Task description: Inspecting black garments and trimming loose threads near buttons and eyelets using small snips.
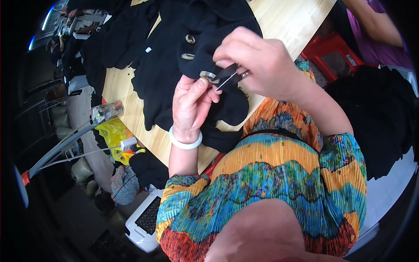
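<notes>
A black knitted garment (163, 83) lies spread over the light wooden table in front of me. Large grey-brown buttons run along it, one button (190, 39) flat near the top and another (187, 56) just below. My left hand (191, 102), with a white bangle at the wrist, pinches a further button (207, 75) between thumb and fingers at the garment's edge. Close beside it, my right hand (262, 63) grips small black thread snips (227, 75). Their blades point down-left towards the left fingertips. Whether they touch thread is too small to tell.
More black garments (115, 48) cover the far left of the wooden table (297, 17). A yellow plastic bag (112, 133) hangs by its left edge. Rightward are a red stool (323, 54), a person in purple (379, 30) and a black cloth heap (371, 118).
</notes>
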`<state>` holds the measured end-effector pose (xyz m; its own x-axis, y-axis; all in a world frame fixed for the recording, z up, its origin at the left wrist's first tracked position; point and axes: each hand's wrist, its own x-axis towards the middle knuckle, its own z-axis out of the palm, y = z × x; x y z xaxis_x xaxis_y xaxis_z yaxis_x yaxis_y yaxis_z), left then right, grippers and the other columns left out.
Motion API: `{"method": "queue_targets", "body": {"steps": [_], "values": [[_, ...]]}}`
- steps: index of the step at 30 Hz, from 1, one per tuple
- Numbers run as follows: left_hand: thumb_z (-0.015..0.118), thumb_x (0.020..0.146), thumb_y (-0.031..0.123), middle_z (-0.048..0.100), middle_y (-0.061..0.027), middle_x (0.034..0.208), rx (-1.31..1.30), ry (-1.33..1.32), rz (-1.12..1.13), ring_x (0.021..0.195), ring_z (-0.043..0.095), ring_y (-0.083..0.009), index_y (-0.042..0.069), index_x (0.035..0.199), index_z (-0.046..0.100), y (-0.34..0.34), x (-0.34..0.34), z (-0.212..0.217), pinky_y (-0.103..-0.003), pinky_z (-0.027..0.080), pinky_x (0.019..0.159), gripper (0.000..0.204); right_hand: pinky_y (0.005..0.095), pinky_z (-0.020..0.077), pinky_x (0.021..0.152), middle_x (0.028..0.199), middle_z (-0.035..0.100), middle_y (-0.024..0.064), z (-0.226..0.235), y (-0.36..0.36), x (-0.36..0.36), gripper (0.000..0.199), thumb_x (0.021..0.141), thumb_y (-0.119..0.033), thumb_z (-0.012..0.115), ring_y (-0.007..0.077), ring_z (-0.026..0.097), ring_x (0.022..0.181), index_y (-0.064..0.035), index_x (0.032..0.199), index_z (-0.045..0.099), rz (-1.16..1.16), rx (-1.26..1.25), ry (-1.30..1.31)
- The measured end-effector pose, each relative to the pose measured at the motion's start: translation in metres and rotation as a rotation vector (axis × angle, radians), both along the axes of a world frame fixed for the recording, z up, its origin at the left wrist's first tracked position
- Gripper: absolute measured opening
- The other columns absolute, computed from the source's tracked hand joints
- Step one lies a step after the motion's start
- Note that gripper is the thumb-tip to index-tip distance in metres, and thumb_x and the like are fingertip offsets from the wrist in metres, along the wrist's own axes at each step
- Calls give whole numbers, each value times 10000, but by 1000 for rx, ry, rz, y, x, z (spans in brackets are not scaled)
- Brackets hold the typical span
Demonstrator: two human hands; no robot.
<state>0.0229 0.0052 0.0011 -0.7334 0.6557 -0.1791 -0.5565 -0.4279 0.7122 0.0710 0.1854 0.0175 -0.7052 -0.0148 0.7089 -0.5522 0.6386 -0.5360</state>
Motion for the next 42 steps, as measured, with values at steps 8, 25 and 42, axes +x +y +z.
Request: {"method": "queue_targets", "body": {"steps": [8, 25, 42], "values": [[542, 828, 82, 584, -137, 905, 111, 60, 23, 696, 602, -219, 20, 1094, 492, -5, 2, -3, -270, 507, 558, 278, 260, 461, 574, 801, 515, 92, 6, 10, 20, 460, 749, -258, 663, 168, 558, 642, -53, 1082, 421, 36, -369, -262], [593, 802, 128, 575, -112, 853, 117, 147, 51, 668, 564, -215, 35, 1027, 519, 1, 6, 1, -285, 478, 570, 254, 241, 390, 501, 662, 529, 47, -12, -22, 38, 169, 797, -96, 587, 126, 511, 552, -15, 910, 491, 200, -591, -410], [581, 807, 109, 574, -126, 871, 147, 172, 14, 683, 567, -209, 13, 1020, 523, 0, 6, -4, -276, 485, 587, 241, 253, 413, 517, 690, 525, 68, -10, -26, 37, 151, 787, -89, 586, 151, 542, 586, -6, 878, 499, 159, -581, -389]]}}
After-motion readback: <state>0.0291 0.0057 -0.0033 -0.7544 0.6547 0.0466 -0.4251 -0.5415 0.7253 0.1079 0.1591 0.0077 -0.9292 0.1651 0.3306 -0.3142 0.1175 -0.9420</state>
